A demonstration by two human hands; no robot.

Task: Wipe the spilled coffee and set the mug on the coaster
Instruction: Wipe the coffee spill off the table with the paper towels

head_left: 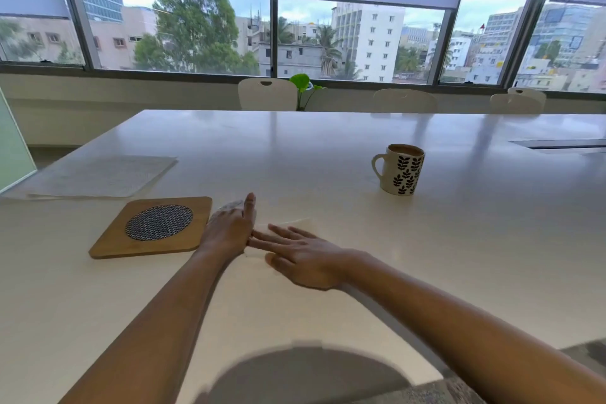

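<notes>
A square wooden coaster with a round woven centre (152, 228) lies on the white surface (328, 321). Just right of the coaster, the left hand (228, 231) stands on edge against a pale blurred wad (229, 206); I cannot tell its grip. The right hand (303, 254) lies flat and wide, its fingertips touching the left hand. The white leaf-patterned ceramic mug (401, 170) stands well right of the coaster, with open surface between. Papers (101, 175) lie behind the coaster.

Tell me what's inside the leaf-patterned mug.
The mug holds light brown coffee, filled nearly to the rim. Its wall and the liquid itself hide everything lower down, so the depth and the bottom cannot be seen.
</notes>
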